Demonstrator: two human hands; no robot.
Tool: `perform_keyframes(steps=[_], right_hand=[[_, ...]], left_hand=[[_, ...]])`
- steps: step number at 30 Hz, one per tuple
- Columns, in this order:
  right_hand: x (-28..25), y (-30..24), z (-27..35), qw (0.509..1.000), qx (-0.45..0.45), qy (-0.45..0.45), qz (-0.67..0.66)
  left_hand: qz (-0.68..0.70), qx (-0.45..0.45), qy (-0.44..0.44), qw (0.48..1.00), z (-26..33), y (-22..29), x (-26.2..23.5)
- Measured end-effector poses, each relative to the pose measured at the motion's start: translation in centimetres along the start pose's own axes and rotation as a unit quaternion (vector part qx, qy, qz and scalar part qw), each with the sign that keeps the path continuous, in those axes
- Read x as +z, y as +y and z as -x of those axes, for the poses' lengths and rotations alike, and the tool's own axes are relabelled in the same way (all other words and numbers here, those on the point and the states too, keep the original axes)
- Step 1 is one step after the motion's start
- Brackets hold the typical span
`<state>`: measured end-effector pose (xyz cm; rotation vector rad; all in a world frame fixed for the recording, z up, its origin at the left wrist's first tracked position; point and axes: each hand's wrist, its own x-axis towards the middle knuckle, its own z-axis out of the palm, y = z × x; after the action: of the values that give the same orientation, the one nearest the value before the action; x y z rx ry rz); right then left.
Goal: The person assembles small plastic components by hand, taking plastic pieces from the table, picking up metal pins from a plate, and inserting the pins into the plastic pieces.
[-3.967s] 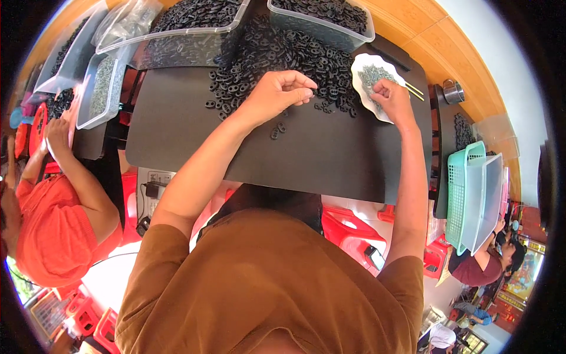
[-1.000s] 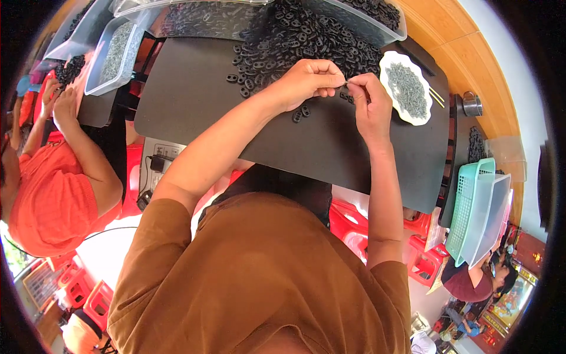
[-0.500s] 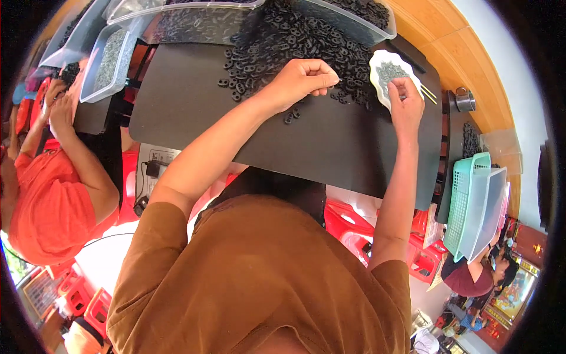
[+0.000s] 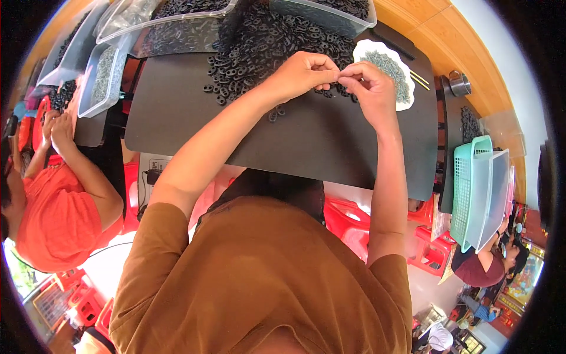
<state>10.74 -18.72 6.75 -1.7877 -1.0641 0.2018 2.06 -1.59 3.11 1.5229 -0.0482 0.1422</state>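
Black two-holed pieces [image 4: 273, 117], only a few, lie loose on the dark tabletop [image 4: 306, 147], near its middle; a little beyond them, the left hand [image 4: 302, 75] has its thumb and forefinger in a narrow pinch; the right hand [image 4: 372, 89] meets it tip to tip, also pinched narrow; whether some small thing is held between these fingers, I cannot tell, because the place is too small and partly hidden; just beyond the right hand is a white wavy-edged plate [image 4: 404, 104], which carries many thin grey metal pins [image 4: 389, 66]; two thin yellowish sticks [image 4: 420, 81] are beside its right edge; beyond the left hand spreads a large heap [image 4: 268, 44] of the same black pieces; next to this heap stand two clear plastic tubs, the left tub [image 4: 177, 40] and the right tub [image 4: 351, 28], both containing black pieces too.
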Motion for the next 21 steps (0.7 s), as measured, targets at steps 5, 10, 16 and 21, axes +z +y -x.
perform_keyframes(steps=[5,10,16,21], right_hand=[[0.4,0.8,-1.5,0.999,0.031,-0.014,-0.009],[2.3,0.5,-2.3,0.992,0.048,0.030,-0.112],[4.7,0.8,-1.8,0.982,0.079,0.002,-0.170],[5.5,0.8,-1.6,0.972,0.107,0.018,-0.208]], left_hand=[[0.097,-0.066,0.019,0.993,0.6,-0.5,-0.9],[0.150,-0.027,0.073,0.986,1.5,-0.5,-2.6],[0.057,0.009,0.091,0.994,1.5,-0.6,-3.2],[0.069,0.036,0.103,0.992,1.5,-1.2,-2.9]])
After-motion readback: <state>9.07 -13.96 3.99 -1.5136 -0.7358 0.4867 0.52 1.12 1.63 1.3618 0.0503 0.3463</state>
